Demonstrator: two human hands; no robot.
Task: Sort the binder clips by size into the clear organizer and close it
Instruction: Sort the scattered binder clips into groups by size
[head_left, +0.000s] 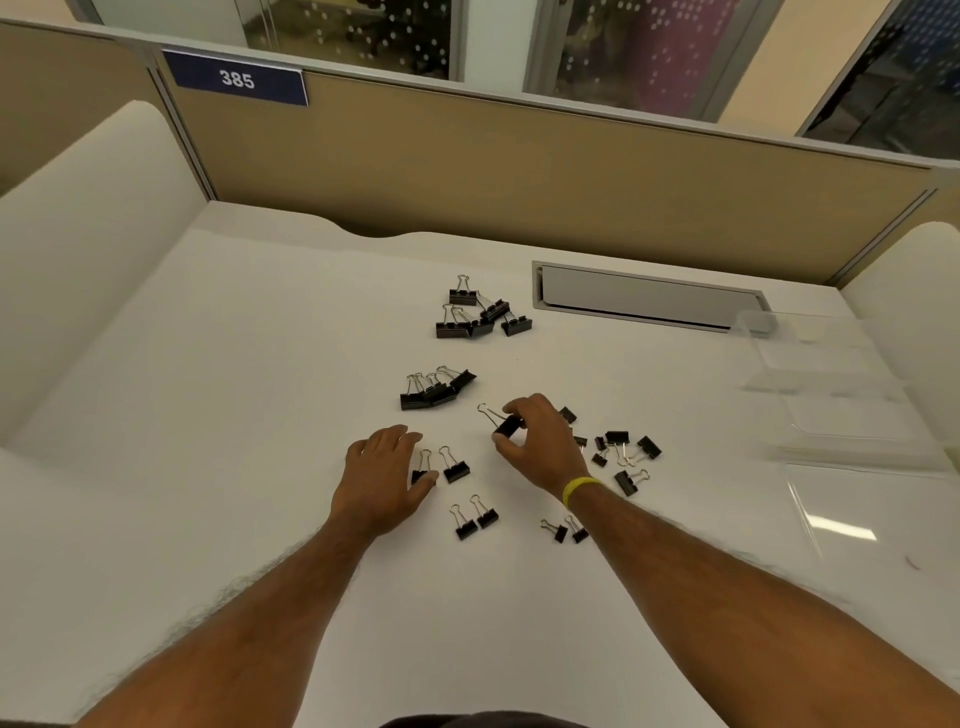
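— Well, nearest row?
— White desk (234, 441); paired small clips (475, 519); left hand (384, 478) palm down, fingers loose, thumb against one clip (422, 474); right hand (540, 441) (yellow wristband (579, 488)) pinching a binder clip (506, 426).
— Farther back?
— Loose clips (626, 457) right of that hand; near heap (436, 392), far heap (480, 314); clear organizer (810, 384) at the desk's right edge; grey flap (649, 299); tan partition (519, 176), sign "385" (236, 79); glass (353, 31) behind.

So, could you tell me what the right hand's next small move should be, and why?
Probably set the binder clip pinched in the right hand onto the nearby pile ahead-left; it looks similar in size, and clips lie grouped on the desk.
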